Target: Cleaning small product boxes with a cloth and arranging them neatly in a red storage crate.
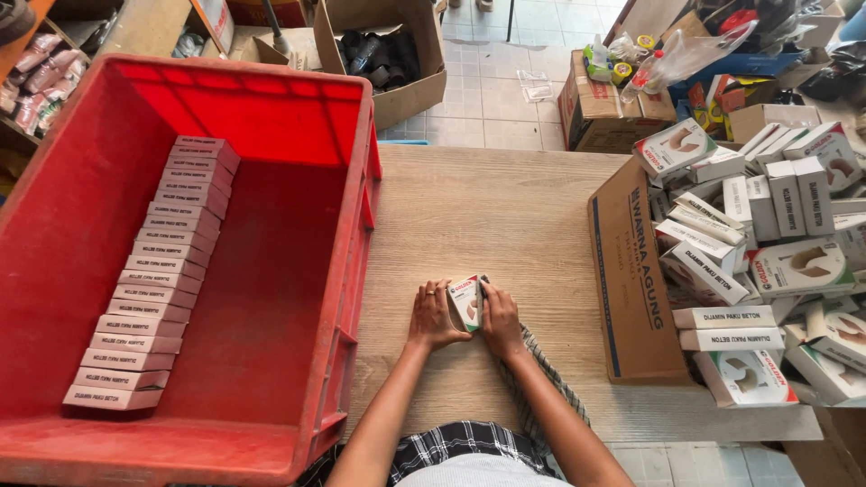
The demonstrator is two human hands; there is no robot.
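My left hand [434,316] and my right hand [501,320] both grip a small white box with red print [467,300], held against the wooden table [487,216] near its front edge. The box stands tilted between my fingers. To my left a big red plastic crate [298,271] holds a neat row of the same small boxes [158,271] along its left side. On my right a brown cardboard carton [631,271] lies open, full of several loose small boxes [767,243].
A checked cloth [532,379] lies under my right forearm. Beyond the table's far edge are a tiled floor, an open carton of dark parts [383,50], and a carton with bottles [613,90]. Shelves with packets stand at far left.
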